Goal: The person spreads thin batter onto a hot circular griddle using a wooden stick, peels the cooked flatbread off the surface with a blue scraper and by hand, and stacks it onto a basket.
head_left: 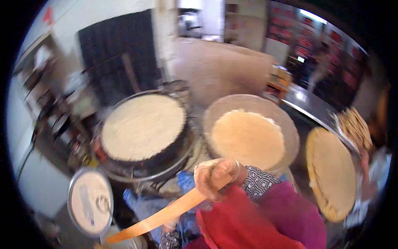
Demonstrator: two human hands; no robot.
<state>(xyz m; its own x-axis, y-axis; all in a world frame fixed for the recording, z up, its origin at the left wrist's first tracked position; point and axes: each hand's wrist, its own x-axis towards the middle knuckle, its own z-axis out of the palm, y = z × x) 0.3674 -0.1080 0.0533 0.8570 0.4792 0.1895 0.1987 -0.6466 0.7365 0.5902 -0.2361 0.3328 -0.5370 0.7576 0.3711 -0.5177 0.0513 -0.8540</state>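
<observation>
Wooden paddle (pixel 159 216) in the right grip (pixel 213 178), near a wide bowl (pixel 291 133).

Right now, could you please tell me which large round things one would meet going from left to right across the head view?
A tub with pale contents, a dark pan filled with something pale, a wide bowl with yellowish contents, a yellow disc.

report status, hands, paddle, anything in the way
Right hand gripping paddle. Left hand low, grip unclear. Paddle slanting down-left. Bowl beyond right hand, nothing seen blocking.
</observation>
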